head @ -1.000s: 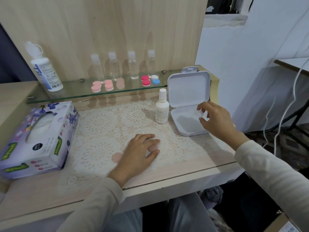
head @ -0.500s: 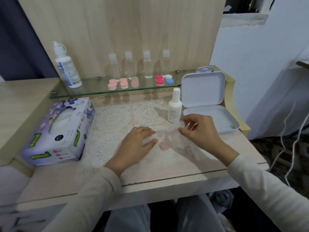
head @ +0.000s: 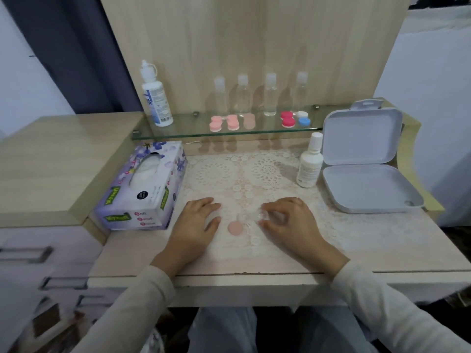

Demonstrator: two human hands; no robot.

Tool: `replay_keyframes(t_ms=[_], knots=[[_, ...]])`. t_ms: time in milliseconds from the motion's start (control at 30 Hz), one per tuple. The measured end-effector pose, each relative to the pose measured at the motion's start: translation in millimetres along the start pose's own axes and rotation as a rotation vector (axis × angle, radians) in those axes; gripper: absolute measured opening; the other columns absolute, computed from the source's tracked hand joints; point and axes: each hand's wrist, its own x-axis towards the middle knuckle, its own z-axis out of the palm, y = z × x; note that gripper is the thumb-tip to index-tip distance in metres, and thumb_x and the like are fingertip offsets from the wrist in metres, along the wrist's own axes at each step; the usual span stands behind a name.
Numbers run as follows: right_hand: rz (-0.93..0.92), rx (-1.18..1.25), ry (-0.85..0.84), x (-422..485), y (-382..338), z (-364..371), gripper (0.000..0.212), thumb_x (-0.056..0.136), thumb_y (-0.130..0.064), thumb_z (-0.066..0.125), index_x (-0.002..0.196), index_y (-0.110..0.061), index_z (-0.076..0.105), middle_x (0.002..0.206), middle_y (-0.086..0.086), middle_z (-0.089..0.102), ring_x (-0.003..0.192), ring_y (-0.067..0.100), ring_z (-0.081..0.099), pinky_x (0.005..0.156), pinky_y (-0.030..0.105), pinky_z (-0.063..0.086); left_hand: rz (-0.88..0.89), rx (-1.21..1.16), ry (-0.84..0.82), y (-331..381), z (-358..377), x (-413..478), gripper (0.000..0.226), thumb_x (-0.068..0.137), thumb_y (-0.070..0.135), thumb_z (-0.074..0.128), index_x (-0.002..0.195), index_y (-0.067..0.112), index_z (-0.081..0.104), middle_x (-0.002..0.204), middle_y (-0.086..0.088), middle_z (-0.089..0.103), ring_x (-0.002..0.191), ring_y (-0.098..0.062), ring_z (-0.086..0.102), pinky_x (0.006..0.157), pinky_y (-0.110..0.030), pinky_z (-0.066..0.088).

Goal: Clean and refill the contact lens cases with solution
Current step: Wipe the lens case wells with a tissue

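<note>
At the centre of the frame, a clear lens case (head: 248, 216) is pinched on the lace mat (head: 254, 174) by the curled fingers of the right hand (head: 288, 221). A pink cap (head: 235, 228) is laid just below it. The left hand (head: 196, 222) is rested flat left of the cap, fingers relaxed, nothing held.

right grip (head: 288, 221) pinches clear case (head: 251, 215) | left grip (head: 197, 221) flat

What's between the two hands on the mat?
Head view: a pink cap lies on the lace mat between left hand and right hand, next to the clear lens case the right hand pinches.
</note>
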Motion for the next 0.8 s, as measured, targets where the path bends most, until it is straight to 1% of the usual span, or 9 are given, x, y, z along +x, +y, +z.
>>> replay_keyframes(t_ms=[100,200,300,400,467,500,567,667,800], knots=[[-0.017,-0.020,-0.011,-2.4,1.9,1.4,0.034,0.075,-0.032,0.071,0.106,-0.018,0.069,0.110,-0.002,0.067,0.106,0.020,0.052,0.094,0.029,0.036,0.005,0.012,0.004,1.4,-0.9,-1.3,0.068,0.077,0.054,0.027,0.120,0.012,0.060,0.128,-0.007,0.054,0.119,-0.023,0.044,0.101,-0.022,0.023],[-0.032,-0.087,-0.066,-3.2,4.5,4.3,0.051,0.077,-0.046,0.064,0.119,-0.017,0.061,0.133,-0.001,0.052,0.121,0.018,0.043,0.107,0.036,0.029,-0.002,0.002,0.001,2.0,-4.1,-0.3,0.069,0.075,0.056,0.027,0.118,0.013,0.061,0.126,-0.004,0.055,0.118,-0.021,0.045,0.099,-0.018,0.024],[-0.042,-0.118,-0.081,-3.5,5.6,5.0,0.061,0.074,-0.054,0.051,0.121,-0.016,0.060,0.135,0.000,0.051,0.122,0.019,0.042,0.107,0.037,0.029,-0.007,-0.008,0.130,7.5,-18.8,5.0,0.047,0.083,0.043,0.045,0.110,0.009,0.065,0.114,-0.006,0.062,0.110,-0.023,0.051,0.092,-0.016,0.027],[-0.043,-0.117,-0.078,-3.9,6.3,5.0,0.058,0.077,-0.052,0.056,0.122,-0.016,0.059,0.136,0.000,0.050,0.123,0.019,0.041,0.108,0.037,0.028,0.042,-0.011,0.318,9.0,-48.2,13.8,0.020,0.086,0.017,0.060,0.100,0.007,0.069,0.099,-0.009,0.066,0.091,-0.022,0.054,0.082,-0.019,0.033],[-0.053,-0.111,-0.071,-4.5,7.4,5.9,0.054,0.079,-0.049,0.062,0.123,-0.016,0.059,0.136,0.000,0.050,0.123,0.019,0.040,0.108,0.037,0.027,0.103,0.046,0.392,4.1,-70.0,20.9,0.019,0.084,0.018,0.059,0.094,0.005,0.070,0.089,-0.010,0.067,0.077,-0.018,0.050,0.075,-0.020,0.034],[-0.057,-0.108,-0.067,-4.7,7.8,6.1,0.054,0.080,-0.048,0.062,0.123,-0.016,0.059,0.136,-0.001,0.050,0.123,0.018,0.040,0.108,0.037,0.027,0.099,0.072,0.395,0.5,-80.9,25.6,0.022,0.085,0.020,0.057,0.094,0.006,0.070,0.088,-0.009,0.067,0.075,-0.016,0.049,0.076,-0.023,0.035],[-0.060,-0.109,-0.064,-4.3,8.4,6.5,0.052,0.080,-0.045,0.064,0.123,-0.016,0.058,0.137,-0.001,0.049,0.124,0.018,0.040,0.108,0.036,0.027,-0.013,0.115,0.331,-11.2,-100.4,36.2,0.021,0.089,0.021,0.055,0.101,0.009,0.068,0.095,-0.006,0.065,0.079,-0.014,0.048,0.078,-0.025,0.035],[-0.062,-0.111,-0.062,-3.9,9.9,7.9,0.053,0.080,-0.045,0.064,0.123,-0.016,0.059,0.136,0.000,0.050,0.123,0.019,0.040,0.108,0.037,0.028,-0.192,0.190,0.208,-36.5,-119.5,49.6,0.022,0.089,0.019,0.056,0.106,0.012,0.068,0.104,-0.007,0.067,0.088,-0.020,0.057,0.079,-0.028,0.039],[-0.057,-0.099,-0.056,-3.5,10.0,8.4,0.055,0.077,-0.048,0.062,0.121,-0.015,0.060,0.135,0.000,0.051,0.122,0.020,0.042,0.107,0.039,0.030,-0.240,0.260,0.168,-58.4,-123.7,57.3,0.019,0.084,0.011,0.061,0.100,0.010,0.071,0.101,-0.013,0.069,0.092,-0.029,0.061,0.084,-0.032,0.043]])
